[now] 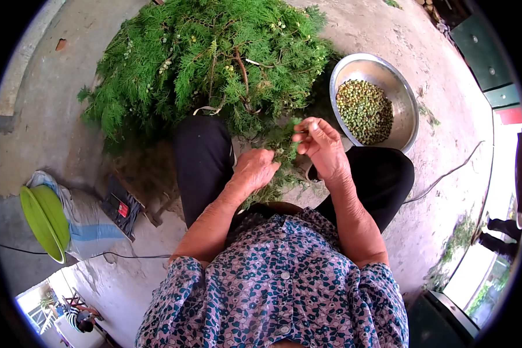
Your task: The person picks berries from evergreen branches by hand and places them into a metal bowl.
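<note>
A green conifer sprig [284,145] is between my hands, above my lap. My left hand [255,169] is closed around its lower part, knuckles up. My right hand [323,148] is on the sprig's other side, thumb and fingers pinched together beside its foliage; what they hold is too small to make out. In front of my knees lies a big heap of cut conifer branches [203,64] with small pale cones. By my right knee a metal bowl [405,110] holds many small green and yellowish cones [364,111].
A lime-green basin [40,223] leans on a grey-white sack [93,223] at the left, near a dark object with a red label [123,209]. A cable [136,256] crosses the concrete floor. Dark green cabinets [484,55] stand at the right. Another person [78,322] is in the lower left background.
</note>
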Motion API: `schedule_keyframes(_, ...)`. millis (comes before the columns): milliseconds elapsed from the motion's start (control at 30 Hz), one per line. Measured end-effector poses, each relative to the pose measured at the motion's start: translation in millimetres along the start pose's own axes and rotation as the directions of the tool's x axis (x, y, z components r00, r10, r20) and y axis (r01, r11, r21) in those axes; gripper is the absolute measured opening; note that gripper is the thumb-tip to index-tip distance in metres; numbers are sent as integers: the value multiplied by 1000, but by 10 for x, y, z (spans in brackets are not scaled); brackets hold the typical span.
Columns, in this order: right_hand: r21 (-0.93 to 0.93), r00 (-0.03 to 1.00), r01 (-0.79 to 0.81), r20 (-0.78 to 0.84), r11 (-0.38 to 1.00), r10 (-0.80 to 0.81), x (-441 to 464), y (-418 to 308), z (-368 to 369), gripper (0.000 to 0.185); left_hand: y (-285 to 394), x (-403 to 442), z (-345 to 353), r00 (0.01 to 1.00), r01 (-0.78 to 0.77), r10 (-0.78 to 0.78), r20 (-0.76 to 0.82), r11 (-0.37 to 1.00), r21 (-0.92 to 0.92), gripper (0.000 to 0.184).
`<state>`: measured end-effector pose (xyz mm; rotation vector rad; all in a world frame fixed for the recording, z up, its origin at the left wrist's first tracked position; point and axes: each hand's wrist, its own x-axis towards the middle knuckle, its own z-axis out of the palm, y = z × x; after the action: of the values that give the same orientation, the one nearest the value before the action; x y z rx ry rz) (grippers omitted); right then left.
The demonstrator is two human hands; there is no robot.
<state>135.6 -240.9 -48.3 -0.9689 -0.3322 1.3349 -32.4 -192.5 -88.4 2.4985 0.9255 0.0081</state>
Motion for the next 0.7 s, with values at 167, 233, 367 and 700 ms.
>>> schedule_keyframes(167, -416, 990, 9, 130, 909, 50, -75, 203, -106, 17, 27, 2, -149, 990, 131, -114, 83, 959, -252, 11)
schedule_keyframes(233, -710, 902, 432, 331, 556, -278, -62, 272, -20, 24, 2, 10, -94, 999, 39, -30, 38, 969, -244, 11)
schedule_keyframes(367, -726, 811, 574, 440, 379, -386, -16, 424, -4, 22, 55, 42, -131, 994, 69, -45, 99, 965, -252, 13)
schedule_keyframes(700, 306, 988, 141, -108, 942, -113, 348, -317, -677, 20, -25, 67, -231, 941, 167, -303, 153, 20, -986, 27)
